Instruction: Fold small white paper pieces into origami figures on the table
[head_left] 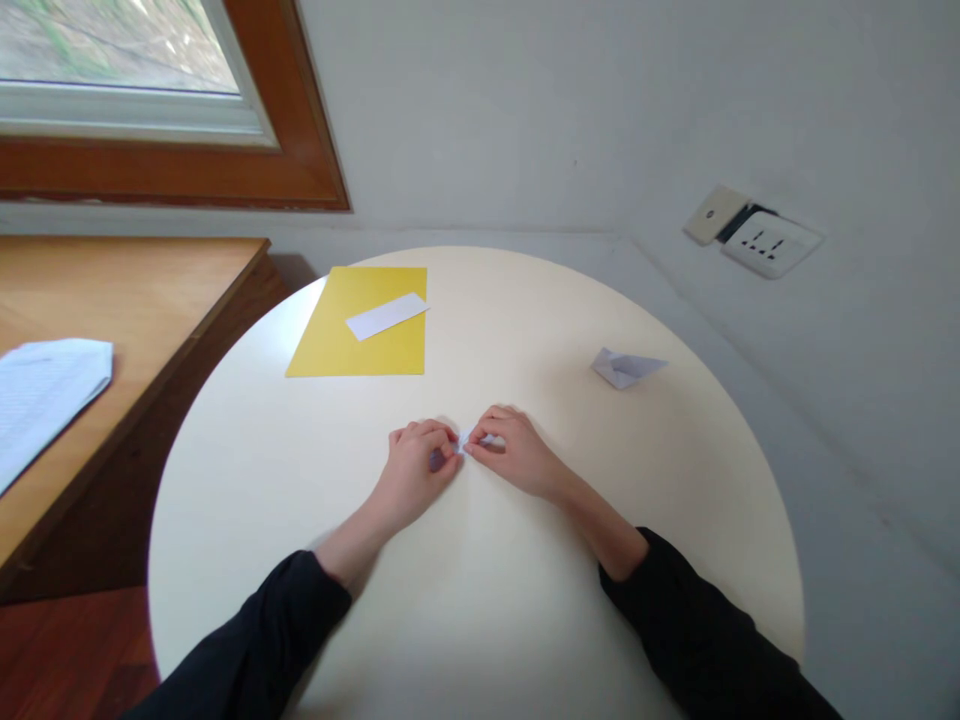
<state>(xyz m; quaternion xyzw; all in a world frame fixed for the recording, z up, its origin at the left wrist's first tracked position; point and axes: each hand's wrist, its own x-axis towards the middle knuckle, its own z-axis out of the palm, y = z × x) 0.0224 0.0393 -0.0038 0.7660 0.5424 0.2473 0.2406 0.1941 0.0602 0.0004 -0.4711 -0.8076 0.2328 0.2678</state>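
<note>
left hand point(421, 455) + right hand point(510, 447): fingertips pinching small white paper piece point(466, 439) | paper sits between both grips, long axis left-right (mostly hidden) | equally near; folded paper boat point(624, 366) far right

Left hand point(417, 462) and right hand point(512, 450) pinch small white folded paper point(470, 439) at table point(480, 600) centre. Yellow sheet point(360, 345) at 11 o'clock, paper boat point(624, 368) at 2 o'clock.

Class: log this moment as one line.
left hand, right hand: pinching small white paper | round table | folded paper boat right
</note>
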